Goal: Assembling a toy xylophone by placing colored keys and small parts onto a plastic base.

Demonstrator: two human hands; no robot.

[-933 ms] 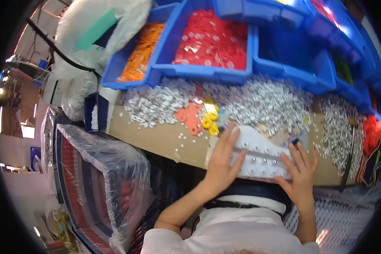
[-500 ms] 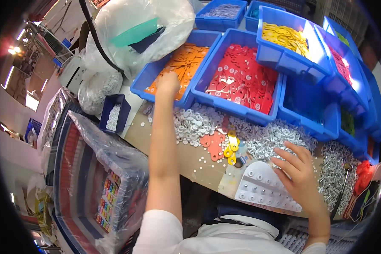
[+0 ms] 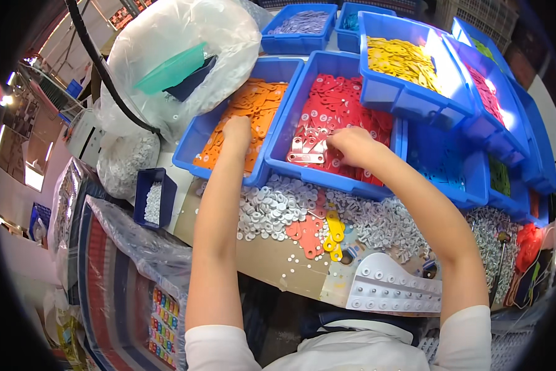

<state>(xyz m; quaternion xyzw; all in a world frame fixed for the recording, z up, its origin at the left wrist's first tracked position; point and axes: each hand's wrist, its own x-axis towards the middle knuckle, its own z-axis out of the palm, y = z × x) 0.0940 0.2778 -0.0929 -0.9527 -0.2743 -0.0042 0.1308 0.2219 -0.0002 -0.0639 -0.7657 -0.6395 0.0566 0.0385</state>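
My left hand (image 3: pixel 237 131) is down in a blue bin of flat orange plastic pieces (image 3: pixel 262 99). Its fingers look curled, and what they hold, if anything, is hidden. In the neighbouring bin, my right hand (image 3: pixel 353 146) bends its fingers down onto flat red plastic pieces (image 3: pixel 333 99); I cannot make out what is between them. Shiny, clear-looking red pieces (image 3: pixel 307 148) lie beside its fingertips. Near the table's front edge rests a white board (image 3: pixel 392 287) with rows of round white caps and metal pins, touched by neither hand.
White round caps (image 3: pixel 269 207) and metal rivets (image 3: pixel 383 222) are heaped before the bins, beside coral pieces (image 3: pixel 307 235) and yellow pieces (image 3: pixel 334 232). A yellow-filled bin (image 3: pixel 364 80) overhangs at right. A small dark tray (image 3: pixel 160 216) and a plastic-wrapped striped bag (image 3: pixel 111 266) sit left.
My right hand has left the white board and reached forward and left into the red bin. My left hand stays among the orange pieces. The whole view has shifted slightly.
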